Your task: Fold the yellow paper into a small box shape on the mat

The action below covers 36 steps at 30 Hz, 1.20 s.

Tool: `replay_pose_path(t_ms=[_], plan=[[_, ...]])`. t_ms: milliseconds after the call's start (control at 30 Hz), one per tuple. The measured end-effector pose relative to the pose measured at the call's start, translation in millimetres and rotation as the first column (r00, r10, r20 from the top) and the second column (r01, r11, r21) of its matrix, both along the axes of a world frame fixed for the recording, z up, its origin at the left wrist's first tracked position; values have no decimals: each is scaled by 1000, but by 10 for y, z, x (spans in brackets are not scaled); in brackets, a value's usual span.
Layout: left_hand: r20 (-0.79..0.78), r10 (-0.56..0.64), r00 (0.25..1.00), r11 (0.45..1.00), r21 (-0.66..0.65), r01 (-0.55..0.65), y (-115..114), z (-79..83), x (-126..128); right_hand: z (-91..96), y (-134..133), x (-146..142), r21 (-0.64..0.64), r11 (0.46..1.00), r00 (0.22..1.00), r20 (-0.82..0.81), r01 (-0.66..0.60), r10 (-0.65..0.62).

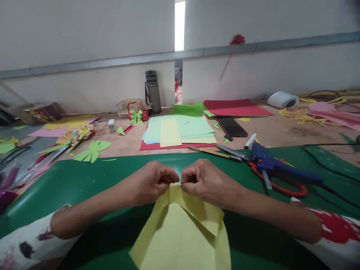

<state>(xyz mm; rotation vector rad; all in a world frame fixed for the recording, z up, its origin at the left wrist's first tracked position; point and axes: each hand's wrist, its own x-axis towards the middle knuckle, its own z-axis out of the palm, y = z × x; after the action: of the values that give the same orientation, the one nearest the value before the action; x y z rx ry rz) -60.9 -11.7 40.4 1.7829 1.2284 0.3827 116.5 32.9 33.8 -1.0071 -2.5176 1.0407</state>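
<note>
A folded sheet of pale yellow paper [180, 236] hangs toward me from between my two hands. My left hand [153, 183] pinches its upper edge on the left, thumb against curled fingers. Close beside it, my right hand [204, 182] pinches the same edge on the right, with a small gap between the hands. A flap of the paper is folded over near the top and slants down to the right. The lower end of the sheet runs out of the picture.
Beyond the green mat [112, 176] lie stacked coloured papers [194, 129], a phone [232, 126] and a grey bottle [153, 93]. To the right are red-handled scissors [292, 190], a blue glue gun [281, 168] and a white marker [250, 140]. Green paper bows [92, 151] lie left.
</note>
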Motion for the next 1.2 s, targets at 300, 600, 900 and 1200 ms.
replay_pose_path(t_ms=[300, 600, 900, 1200], plan=[[-72, -157, 985, 988, -14, 156, -27, 100, -6, 50, -2, 3, 19, 1000, 1000, 20, 2, -3], [-75, 15, 997, 995, 94, -8, -20, -25, 45, 31, -48, -31, 49, 998, 999, 22, -36, 35], [23, 60, 998, 994, 91, -61, 0, -33, 63, 63, -48, -18, 118, 990, 997, 8, -75, 74], [-75, 84, 994, 994, 75, -78, 62, -29, -17, 104, -39, 17, 42, 999, 999, 6, -32, 32]])
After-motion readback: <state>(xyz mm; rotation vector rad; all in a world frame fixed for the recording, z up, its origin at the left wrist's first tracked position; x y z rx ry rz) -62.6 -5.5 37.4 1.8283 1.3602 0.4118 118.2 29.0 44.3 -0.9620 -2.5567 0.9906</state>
